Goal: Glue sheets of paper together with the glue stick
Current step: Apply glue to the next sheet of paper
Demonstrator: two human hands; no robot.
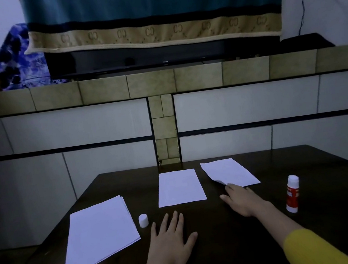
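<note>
The red-and-white plastic glue stick [293, 194] stood upright and uncapped on the dark wooden tabletop [226, 246], well to the right, with its small white cylindrical cap [143, 220] standing apart at the left, just beside a loose stack of white paper sheets [100, 233]. A single white paper sheet [180, 187] lay flat at the centre. A second, skewed white paper sheet [231, 173] lay to its right, its near-left corner curled upward. The right hand [243, 202], on an arm in a yellow ribbed sleeve [310, 249], reached to that corner; its fingertips met the sheet's near edge, though whether they pinched the corner or only touched it could not be told. The left hand [170, 235] rested flat on the tabletop, fingers spread, holding nothing, just in front of the centre sheet. The step in hand appeared to be taking up the skewed sheet for joining to the centre sheet. The next move probably called for lifting it by the corner, squaring it over the centre sheet and pressing it down; whether glue already lay on either sheet could not be seen. Behind rose a tiled ledge [162, 82].
</note>
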